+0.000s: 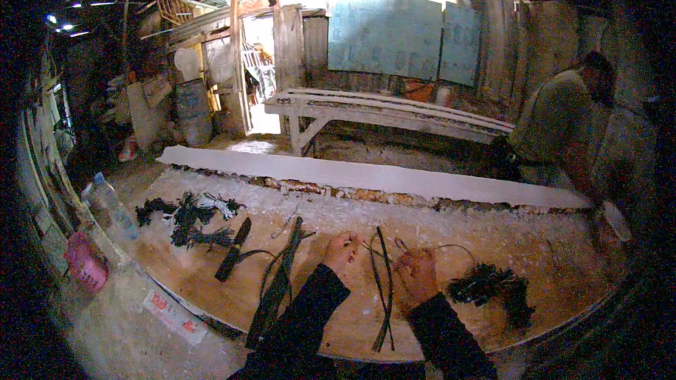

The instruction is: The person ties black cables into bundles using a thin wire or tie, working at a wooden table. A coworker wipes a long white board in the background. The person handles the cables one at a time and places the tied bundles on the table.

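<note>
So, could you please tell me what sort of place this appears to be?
It looks like a rough workshop, perhaps in a shed: bare wooden posts, a long whitened bench farther back, and a worktable scattered with dark strips and bundled strands.

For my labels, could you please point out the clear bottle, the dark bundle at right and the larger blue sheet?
Clear bottle (117, 210), head view: middle of its body.
Dark bundle (486, 283), head view: its left clump.
Larger blue sheet (384, 36), head view: its broad middle.
</note>
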The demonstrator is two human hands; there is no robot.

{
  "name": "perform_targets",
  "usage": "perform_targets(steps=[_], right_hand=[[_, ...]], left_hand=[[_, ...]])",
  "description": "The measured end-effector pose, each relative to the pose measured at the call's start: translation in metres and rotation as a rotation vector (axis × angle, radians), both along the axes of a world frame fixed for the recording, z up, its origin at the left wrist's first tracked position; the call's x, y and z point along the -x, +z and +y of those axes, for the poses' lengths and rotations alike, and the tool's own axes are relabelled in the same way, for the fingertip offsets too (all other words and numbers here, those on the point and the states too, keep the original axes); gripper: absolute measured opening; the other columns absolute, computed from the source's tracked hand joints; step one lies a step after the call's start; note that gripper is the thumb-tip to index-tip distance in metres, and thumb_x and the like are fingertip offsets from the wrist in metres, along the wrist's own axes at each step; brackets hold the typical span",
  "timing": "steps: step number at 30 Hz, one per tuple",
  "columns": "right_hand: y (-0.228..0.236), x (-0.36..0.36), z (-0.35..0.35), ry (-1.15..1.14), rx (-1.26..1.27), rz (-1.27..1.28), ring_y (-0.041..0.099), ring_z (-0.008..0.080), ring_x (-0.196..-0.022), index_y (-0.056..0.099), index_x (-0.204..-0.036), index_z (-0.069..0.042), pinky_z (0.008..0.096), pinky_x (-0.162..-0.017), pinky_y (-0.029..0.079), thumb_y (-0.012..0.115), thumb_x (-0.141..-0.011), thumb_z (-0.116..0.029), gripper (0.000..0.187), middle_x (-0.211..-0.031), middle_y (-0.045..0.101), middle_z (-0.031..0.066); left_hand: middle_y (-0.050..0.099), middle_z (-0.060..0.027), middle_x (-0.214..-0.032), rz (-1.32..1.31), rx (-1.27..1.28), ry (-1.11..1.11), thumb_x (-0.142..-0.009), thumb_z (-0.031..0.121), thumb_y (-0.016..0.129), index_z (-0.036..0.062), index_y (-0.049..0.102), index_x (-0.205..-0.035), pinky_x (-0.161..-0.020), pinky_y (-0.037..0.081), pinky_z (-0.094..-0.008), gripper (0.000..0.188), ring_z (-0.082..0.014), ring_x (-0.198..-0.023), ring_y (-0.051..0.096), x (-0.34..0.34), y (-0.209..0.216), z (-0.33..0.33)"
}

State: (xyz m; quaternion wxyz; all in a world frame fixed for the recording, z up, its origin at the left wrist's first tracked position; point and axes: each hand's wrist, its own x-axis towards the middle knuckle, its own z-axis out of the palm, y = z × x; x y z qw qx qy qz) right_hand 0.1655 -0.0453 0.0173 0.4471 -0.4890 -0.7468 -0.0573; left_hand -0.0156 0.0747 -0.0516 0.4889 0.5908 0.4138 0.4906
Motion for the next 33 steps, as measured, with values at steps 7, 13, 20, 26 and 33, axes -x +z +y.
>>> perform_targets(steps=[7,13,20,26,33], right_hand=[[-0.003,-0.032,0.015,-0.251,0.162,0.032,0.055,0.0277,-0.073,0.063,-0.068,-0.008,0.0418,-0.074,0.036,0.06,-0.064,-0.02,0.012,-0.076,0.059,0.0095],[-0.001,-0.027,0.013,-0.241,0.249,0.06,0.057,0.0285,-0.07,0.064,-0.073,-0.009,0.0406,-0.067,0.042,0.061,-0.066,-0.022,0.015,-0.075,0.06,0.0114],[0.003,0.009,-0.006,-0.014,0.242,-0.235,0.058,0.0301,-0.069,0.065,-0.08,-0.011,0.0398,-0.063,0.046,0.061,-0.069,-0.024,0.017,-0.074,0.059,0.0133],[-0.006,0.006,-0.001,0.019,0.348,-0.259,0.058,0.0304,-0.07,0.066,-0.079,-0.013,0.0402,-0.062,0.046,0.06,-0.071,-0.024,0.016,-0.073,0.059,0.0126],[-0.015,0.008,0.008,0.046,0.232,-0.168,0.057,0.0308,-0.074,0.066,-0.076,-0.01,0.039,-0.068,0.047,0.059,-0.072,-0.02,0.013,-0.073,0.06,0.0135]], left_hand=[[0.055,0.0033,-0.08,-0.076,0.039,-0.132,-0.08,0.024,0.058,0.0132,0.057,-0.104,-0.047,0.039,-0.0188,0.027,-0.0054,-0.059,0.047,-0.007,0.012,-0.018],[0.054,0.0031,-0.081,-0.07,0.055,-0.11,-0.08,0.022,0.058,0.0132,0.058,-0.104,-0.046,0.038,-0.0193,0.025,-0.0053,-0.059,0.046,-0.005,0.008,-0.013],[0.053,0.0023,-0.073,-0.006,0.019,-0.018,-0.08,0.018,0.059,0.0103,0.059,-0.1,-0.043,0.038,-0.0203,0.022,-0.0055,-0.056,0.046,-0.007,0.005,-0.011],[0.059,-0.0017,-0.073,0.104,-0.363,0.077,-0.076,0.012,0.06,0.0115,0.06,-0.101,-0.066,0.044,-0.0289,0.025,-0.0124,-0.068,0.052,-0.013,-0.012,0.0],[0.05,0.0021,-0.112,0.667,-0.643,0.212,-0.061,0.007,0.066,0.0268,0.065,-0.089,-0.093,0.023,-0.0421,0.034,-0.0246,-0.103,0.042,-0.026,0.0,-0.032]])
